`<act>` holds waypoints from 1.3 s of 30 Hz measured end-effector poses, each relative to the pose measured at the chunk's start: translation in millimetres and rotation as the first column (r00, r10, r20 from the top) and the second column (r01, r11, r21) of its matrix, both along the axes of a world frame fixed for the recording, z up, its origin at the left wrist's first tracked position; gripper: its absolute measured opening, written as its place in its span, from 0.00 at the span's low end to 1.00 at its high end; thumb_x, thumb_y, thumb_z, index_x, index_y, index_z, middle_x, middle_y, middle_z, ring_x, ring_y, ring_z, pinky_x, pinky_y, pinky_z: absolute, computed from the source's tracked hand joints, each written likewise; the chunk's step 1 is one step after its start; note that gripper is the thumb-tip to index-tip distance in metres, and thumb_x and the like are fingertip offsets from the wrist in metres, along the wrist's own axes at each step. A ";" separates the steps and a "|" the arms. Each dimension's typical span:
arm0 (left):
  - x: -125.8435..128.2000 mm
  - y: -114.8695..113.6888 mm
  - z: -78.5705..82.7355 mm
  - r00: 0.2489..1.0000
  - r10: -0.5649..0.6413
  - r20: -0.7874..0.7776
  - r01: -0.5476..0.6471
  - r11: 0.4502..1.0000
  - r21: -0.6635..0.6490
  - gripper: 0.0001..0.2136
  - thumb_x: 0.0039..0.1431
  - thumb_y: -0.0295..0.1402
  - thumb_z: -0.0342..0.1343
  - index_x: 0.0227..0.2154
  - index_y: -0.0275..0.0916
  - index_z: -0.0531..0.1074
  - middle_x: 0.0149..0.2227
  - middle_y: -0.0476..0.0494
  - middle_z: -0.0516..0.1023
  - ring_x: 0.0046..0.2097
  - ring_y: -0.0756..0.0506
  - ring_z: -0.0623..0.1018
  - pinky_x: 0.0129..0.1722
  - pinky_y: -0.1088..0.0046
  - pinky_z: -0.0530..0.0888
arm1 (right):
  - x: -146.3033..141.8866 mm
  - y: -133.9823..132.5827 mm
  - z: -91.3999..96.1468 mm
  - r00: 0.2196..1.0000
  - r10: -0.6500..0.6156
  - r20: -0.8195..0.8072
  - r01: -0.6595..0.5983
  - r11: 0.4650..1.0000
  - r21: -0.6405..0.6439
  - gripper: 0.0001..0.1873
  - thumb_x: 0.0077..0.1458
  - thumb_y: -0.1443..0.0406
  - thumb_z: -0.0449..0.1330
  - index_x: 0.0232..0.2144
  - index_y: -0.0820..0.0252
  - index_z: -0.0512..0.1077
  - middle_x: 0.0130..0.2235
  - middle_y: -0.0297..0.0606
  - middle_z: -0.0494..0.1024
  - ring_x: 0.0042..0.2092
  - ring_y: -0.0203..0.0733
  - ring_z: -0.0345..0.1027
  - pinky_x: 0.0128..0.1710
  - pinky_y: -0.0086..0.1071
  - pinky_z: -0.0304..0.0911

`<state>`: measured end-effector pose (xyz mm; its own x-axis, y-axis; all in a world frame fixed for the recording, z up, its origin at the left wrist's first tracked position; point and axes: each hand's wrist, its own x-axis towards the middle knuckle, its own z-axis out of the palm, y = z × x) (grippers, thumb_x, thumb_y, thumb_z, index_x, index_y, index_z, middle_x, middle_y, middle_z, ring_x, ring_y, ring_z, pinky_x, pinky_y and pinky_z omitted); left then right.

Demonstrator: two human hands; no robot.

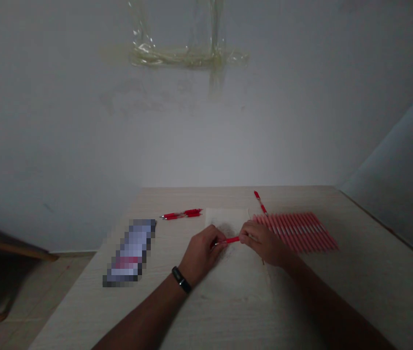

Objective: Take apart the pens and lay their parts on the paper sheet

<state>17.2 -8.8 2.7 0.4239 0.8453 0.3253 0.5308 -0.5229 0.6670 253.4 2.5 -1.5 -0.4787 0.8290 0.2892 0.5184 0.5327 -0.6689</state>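
Pinching red pen (231, 239), left hand (202, 255), right hand (262, 243), table edge (235, 187) distant

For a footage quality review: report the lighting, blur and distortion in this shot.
Head view: dim and underexposed overall, leaving the left hand and right hand dark; a pixelated patch obscures one object; wide-angle distortion slants the edges of the table.

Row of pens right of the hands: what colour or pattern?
The row of pens is red with white stripes, best seen in the head view.
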 end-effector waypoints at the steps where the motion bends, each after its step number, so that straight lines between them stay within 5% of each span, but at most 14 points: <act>1: -0.4 0.0 0.3 1.000 -0.008 -0.001 0.008 1.000 0.011 0.06 0.64 0.35 0.56 0.33 0.38 0.72 0.32 0.47 0.74 0.33 0.48 0.72 0.32 0.74 0.66 | -1.6 -0.8 -1.4 1.000 -0.009 -0.011 0.009 0.999 -0.033 0.16 0.67 0.61 0.51 0.27 0.59 0.67 0.30 0.34 0.70 0.34 0.39 0.65 0.36 0.32 0.57; 9: -2.4 1.0 2.0 0.998 -0.058 0.018 0.057 0.996 0.070 0.09 0.66 0.35 0.54 0.31 0.38 0.71 0.33 0.45 0.72 0.35 0.47 0.71 0.34 0.73 0.67 | -13.9 -4.8 -13.4 0.992 -0.093 -0.085 0.079 0.984 -0.158 0.26 0.69 0.55 0.44 0.20 0.58 0.62 0.21 0.29 0.63 0.25 0.36 0.60 0.29 0.30 0.53; 19: 1.0 -1.4 4.3 1.000 -0.004 0.003 0.004 1.000 0.009 0.08 0.67 0.36 0.52 0.39 0.40 0.74 0.38 0.43 0.72 0.38 0.46 0.72 0.37 0.72 0.69 | -5.7 3.4 -3.0 0.966 -0.252 -0.052 0.256 0.960 0.110 0.22 0.67 0.58 0.50 0.21 0.58 0.65 0.24 0.34 0.68 0.30 0.40 0.63 0.34 0.33 0.55; 24: -1.1 0.9 1.7 0.993 0.029 0.118 -0.022 0.998 -0.063 0.08 0.62 0.38 0.58 0.35 0.39 0.76 0.33 0.45 0.74 0.35 0.46 0.72 0.35 0.72 0.68 | -1.7 3.6 -3.3 0.965 -0.192 -0.177 0.207 0.976 0.071 0.22 0.69 0.58 0.46 0.26 0.58 0.70 0.28 0.36 0.73 0.34 0.41 0.68 0.37 0.34 0.59; 27: -0.6 5.6 -2.3 0.923 0.082 0.376 0.008 0.973 -0.231 0.10 0.59 0.39 0.61 0.33 0.37 0.75 0.29 0.47 0.74 0.31 0.48 0.72 0.32 0.73 0.67 | -1.1 0.5 0.6 0.977 -0.127 -0.173 0.136 0.990 0.042 0.14 0.67 0.59 0.51 0.38 0.57 0.74 0.34 0.37 0.76 0.37 0.41 0.69 0.36 0.32 0.60; 31: 2.7 11.4 -7.6 0.734 0.175 0.657 0.142 0.905 -0.401 0.11 0.52 0.37 0.67 0.31 0.36 0.73 0.28 0.49 0.76 0.30 0.50 0.73 0.31 0.74 0.68 | -0.5 -1.4 4.6 0.994 -0.015 -0.105 0.026 0.994 0.103 0.09 0.62 0.61 0.59 0.43 0.56 0.74 0.37 0.38 0.75 0.39 0.41 0.69 0.41 0.34 0.62; 39: 2.2 13.0 -16.5 0.674 0.210 0.708 0.193 0.875 -0.444 0.11 0.53 0.34 0.67 0.35 0.36 0.72 0.26 0.50 0.77 0.28 0.51 0.72 0.28 0.76 0.66 | 3.8 2.8 4.5 0.997 0.065 -0.039 -0.059 0.989 0.139 0.11 0.65 0.61 0.57 0.45 0.55 0.77 0.39 0.41 0.76 0.42 0.44 0.69 0.46 0.38 0.63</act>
